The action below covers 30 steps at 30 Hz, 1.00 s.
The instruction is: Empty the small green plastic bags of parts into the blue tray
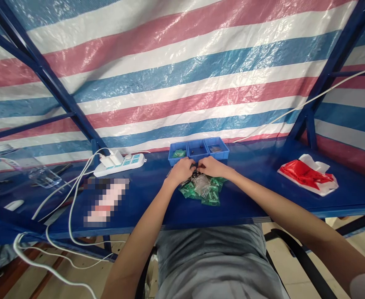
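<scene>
My left hand point(181, 170) and my right hand point(214, 167) meet over a pile on the blue table, fingertips close together. Both are closed in a pinch; whatever lies between the fingers is too small and hidden to name. Under and in front of them lie several green circuit boards point(212, 196), some apparently in clear wrapping. A clear plastic bag point(201, 183) rests on top of the pile, and small dark pieces show near my fingertips. Just behind my hands stands a blue three-compartment tray point(198, 157). Its left compartment holds green pieces point(179, 153).
A white power strip point(120, 165) with plugged-in chargers lies to the left, its white cables point(72, 207) hanging over the table edge. A clear bottle point(42, 174) lies farther left. At right is a red and white plastic bag point(308, 174). Blue metal posts point(310, 99) frame the striped sheet.
</scene>
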Motion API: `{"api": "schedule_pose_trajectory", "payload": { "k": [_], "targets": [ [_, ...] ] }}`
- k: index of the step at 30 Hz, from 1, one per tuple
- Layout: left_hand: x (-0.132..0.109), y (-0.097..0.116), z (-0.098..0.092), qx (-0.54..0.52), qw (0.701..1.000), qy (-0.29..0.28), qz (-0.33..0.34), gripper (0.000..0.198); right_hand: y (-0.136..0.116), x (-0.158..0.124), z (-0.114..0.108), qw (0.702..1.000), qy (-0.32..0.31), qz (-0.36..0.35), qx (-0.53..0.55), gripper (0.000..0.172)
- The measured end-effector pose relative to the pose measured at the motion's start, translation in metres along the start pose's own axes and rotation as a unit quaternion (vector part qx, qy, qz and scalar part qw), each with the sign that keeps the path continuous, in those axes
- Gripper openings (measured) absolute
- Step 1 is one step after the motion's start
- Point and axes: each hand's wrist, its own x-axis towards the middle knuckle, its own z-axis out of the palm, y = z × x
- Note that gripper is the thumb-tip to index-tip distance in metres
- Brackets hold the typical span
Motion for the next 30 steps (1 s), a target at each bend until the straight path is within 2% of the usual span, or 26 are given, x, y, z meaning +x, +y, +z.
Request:
{"api": "schedule_pose_trajectory", "payload": {
  "k": [10, 17, 20, 24, 30],
  "targets": [
    [-0.002, 0.0, 0.001, 0.001, 1.0, 0.008, -0.004, 0.029, -0.001, 0.003, 0.009, 0.992, 0.027, 0.074, 0.1, 0.012],
    [-0.002, 0.002, -0.002, -0.01, 0.999, 0.034, 0.015, 0.035, 0.0, 0.006, 0.002, 0.974, 0.075, 0.133, 0.165, 0.014],
    [-0.002, 0.001, -0.001, -0.024, 0.998, 0.056, 0.026, 0.04, 0.005, 0.006, -0.003, 0.955, 0.09, 0.151, 0.241, 0.019],
    [-0.001, 0.0, 0.0, -0.039, 0.994, 0.092, 0.046, 0.042, 0.009, 0.003, -0.009, 0.915, 0.084, 0.161, 0.36, 0.013],
    [-0.001, -0.002, 0.003, -0.049, 0.993, 0.083, 0.069, 0.049, 0.009, 0.001, -0.017, 0.891, 0.071, 0.129, 0.43, 0.011]
  ]
}}
